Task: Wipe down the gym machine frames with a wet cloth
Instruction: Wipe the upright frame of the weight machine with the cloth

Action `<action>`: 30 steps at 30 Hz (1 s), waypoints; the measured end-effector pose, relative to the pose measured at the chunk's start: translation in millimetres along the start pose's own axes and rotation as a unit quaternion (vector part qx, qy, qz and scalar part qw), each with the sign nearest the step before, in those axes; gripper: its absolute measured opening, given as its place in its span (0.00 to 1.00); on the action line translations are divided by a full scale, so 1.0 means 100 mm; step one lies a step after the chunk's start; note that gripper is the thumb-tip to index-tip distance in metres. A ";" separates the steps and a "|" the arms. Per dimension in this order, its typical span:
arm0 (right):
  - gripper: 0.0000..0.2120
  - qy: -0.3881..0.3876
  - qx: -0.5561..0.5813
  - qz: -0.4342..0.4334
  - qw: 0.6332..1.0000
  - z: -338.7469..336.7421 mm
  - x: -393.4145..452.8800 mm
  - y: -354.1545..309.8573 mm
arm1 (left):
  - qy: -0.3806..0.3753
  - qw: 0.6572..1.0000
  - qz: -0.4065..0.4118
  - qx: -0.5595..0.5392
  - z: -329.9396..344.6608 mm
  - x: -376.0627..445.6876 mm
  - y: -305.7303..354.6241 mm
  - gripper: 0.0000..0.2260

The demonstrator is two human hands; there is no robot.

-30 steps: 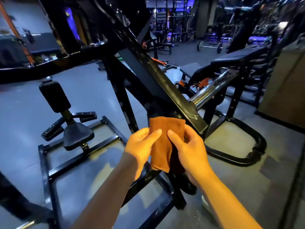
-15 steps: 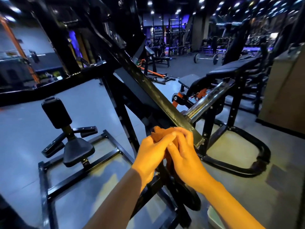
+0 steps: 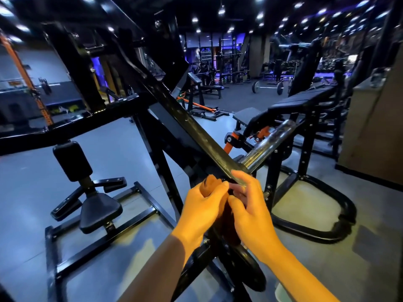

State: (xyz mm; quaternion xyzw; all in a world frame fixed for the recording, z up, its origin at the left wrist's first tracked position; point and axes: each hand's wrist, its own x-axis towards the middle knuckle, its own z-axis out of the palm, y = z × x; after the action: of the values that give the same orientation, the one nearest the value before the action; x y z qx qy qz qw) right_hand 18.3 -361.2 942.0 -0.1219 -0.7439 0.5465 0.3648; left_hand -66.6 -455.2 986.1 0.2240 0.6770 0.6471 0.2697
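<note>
Orange cloth (image 3: pixel 210 185) bunched between left hand (image 3: pixel 201 211) and right hand (image 3: pixel 250 211).

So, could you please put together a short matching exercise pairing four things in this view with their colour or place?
Things:
1. cloth
2. chrome bar
3. slanted frame beam
4. seat pad

Descriptions:
A. shiny silver, right of the beam
B. orange-brown, bunched between both hands
C. black, low on the left
D. black, running diagonally down to the hands

Pairs: 1-B, 2-A, 3-D, 4-C
</note>
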 end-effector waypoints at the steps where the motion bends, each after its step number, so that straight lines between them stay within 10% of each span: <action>1: 0.25 -0.026 0.006 0.002 1.000 0.00 -0.01 -0.03 | -0.002 1.000 0.002 0.002 0.01 0.00 0.02 0.12; 9: 0.28 -0.010 -0.124 0.017 0.992 0.37 -0.10 0.17 | -0.051 0.998 -0.041 -0.024 -0.05 0.12 0.14 0.20; 14: 0.24 0.055 -0.134 -0.010 0.989 0.18 -0.04 0.15 | -0.003 0.971 0.109 0.211 -0.30 0.32 0.08 0.34; 21: 0.22 0.232 -0.224 0.040 0.946 -0.19 0.11 0.35 | 0.024 0.582 0.435 0.686 -0.72 1.10 0.39 0.54; 27: 0.24 0.297 -0.288 0.107 0.904 -0.11 -0.02 0.50 | -0.049 0.399 0.426 0.810 -0.66 1.71 0.84 0.55; 30: 0.24 0.320 -0.329 0.127 0.879 -0.06 -0.08 0.50 | -0.095 0.405 0.475 0.776 -0.62 1.92 0.89 0.45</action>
State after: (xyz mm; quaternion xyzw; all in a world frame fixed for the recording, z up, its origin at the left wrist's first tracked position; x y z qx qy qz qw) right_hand 16.4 -342.8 894.4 -0.4964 -0.7016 0.2431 0.4498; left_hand -256.2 -371.6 1061.3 0.6827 0.6441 -0.1569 -0.3074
